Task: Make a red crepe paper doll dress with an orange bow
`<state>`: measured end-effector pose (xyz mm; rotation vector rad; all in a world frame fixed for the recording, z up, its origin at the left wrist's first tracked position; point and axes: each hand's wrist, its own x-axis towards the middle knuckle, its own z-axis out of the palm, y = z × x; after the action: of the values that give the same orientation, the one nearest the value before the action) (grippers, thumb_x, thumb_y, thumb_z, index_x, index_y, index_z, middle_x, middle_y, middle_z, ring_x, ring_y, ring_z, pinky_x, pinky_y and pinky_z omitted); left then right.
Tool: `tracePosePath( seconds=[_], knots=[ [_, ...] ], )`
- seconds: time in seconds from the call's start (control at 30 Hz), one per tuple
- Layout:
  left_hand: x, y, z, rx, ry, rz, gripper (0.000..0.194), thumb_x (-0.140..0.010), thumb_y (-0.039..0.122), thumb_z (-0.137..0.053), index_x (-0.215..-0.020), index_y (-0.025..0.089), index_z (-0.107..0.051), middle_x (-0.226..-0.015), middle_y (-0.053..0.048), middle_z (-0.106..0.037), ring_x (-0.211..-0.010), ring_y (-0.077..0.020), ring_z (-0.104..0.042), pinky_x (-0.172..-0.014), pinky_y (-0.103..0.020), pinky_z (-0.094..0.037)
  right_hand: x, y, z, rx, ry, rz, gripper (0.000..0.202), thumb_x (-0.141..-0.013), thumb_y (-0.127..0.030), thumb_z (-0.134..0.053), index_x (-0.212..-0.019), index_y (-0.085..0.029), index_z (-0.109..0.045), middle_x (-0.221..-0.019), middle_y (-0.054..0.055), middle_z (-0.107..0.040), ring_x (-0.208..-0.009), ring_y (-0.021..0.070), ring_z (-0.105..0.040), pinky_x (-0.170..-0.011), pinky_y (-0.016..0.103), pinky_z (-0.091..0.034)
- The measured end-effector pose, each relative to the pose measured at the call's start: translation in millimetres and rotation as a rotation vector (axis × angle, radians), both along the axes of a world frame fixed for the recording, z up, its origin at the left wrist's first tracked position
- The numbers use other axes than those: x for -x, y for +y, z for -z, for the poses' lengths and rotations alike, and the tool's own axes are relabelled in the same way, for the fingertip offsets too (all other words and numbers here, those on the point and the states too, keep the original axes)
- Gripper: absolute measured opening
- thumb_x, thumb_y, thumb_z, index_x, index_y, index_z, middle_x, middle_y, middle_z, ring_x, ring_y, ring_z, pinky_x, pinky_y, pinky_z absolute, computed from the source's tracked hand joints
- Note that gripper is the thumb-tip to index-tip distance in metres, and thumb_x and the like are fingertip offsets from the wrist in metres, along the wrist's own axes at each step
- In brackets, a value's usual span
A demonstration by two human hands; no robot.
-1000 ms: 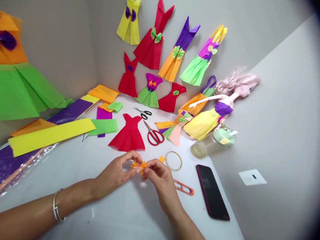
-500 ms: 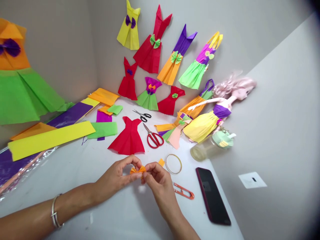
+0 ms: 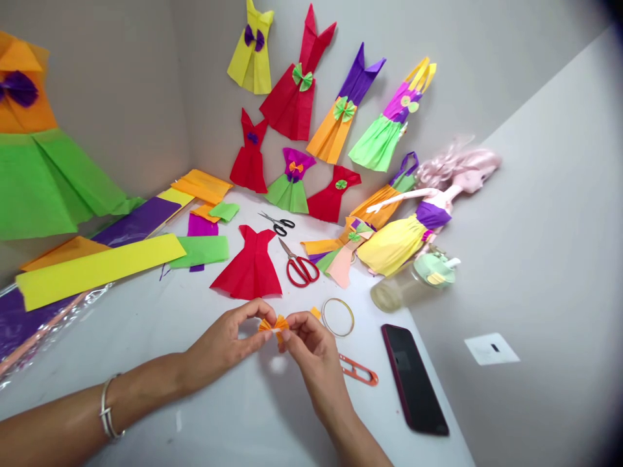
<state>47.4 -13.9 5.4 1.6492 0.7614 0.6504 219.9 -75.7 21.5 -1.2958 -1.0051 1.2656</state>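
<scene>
An orange pleated paper bow [image 3: 275,324] is pinched between my two hands above the white table [image 3: 233,415]. My left hand [image 3: 231,337] holds its left side between thumb and fingertips. At its right side, my right hand [image 3: 314,347] grips it the same way. A small pale strip shows across the bow's middle. Just beyond my hands lies a red paper dress [image 3: 253,263]. Red-handled scissors [image 3: 302,270] rest to its right, with black-handled scissors [image 3: 281,225] behind them.
A ring of tape [image 3: 338,317], orange snips [image 3: 359,370] and a phone [image 3: 413,379] lie at the right, near a jar [image 3: 403,288] and a doll [image 3: 413,227]. Yellow paper [image 3: 100,272] lies left. Paper dresses [image 3: 292,107] hang on the wall.
The bow has shifted slightly right and spread into a fuller fan, and a pale strip now shows at its middle. The fingers of both hands have moved a little around it.
</scene>
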Motion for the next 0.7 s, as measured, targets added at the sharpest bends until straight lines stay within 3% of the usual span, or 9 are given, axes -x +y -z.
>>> tracePosePath(
  seconds=[0.23,0.7],
  knots=[
    [-1.2,-1.6,-6.9,0.008,0.033,0.033,0.021,-0.090,0.042,-0.053,-0.096,0.021,-0.057,-0.096,-0.001,-0.062,-0.094,-0.0203,-0.058,-0.086,-0.030,-0.045,1.9,-0.6,-1.9,0.010,-0.020,-0.011,0.019,-0.080,-0.034,-0.069,-0.081,-0.018,-0.060,-0.073,-0.001,-0.059,-0.066,0.0122,-0.049,-0.061,0.024,-0.039],
    [0.0,-0.7,-2.0,0.017,-0.003,0.027,0.015,-0.090,0.037,-0.055,-0.096,0.023,-0.057,-0.096,0.002,-0.062,-0.094,-0.0180,-0.057,-0.086,-0.027,-0.042,0.4,-0.7,-3.9,0.055,-0.034,-0.043,0.013,-0.081,-0.030,-0.064,-0.081,-0.017,-0.060,-0.071,-0.001,-0.059,-0.067,0.0129,-0.051,-0.064,0.025,-0.038]
  ],
)
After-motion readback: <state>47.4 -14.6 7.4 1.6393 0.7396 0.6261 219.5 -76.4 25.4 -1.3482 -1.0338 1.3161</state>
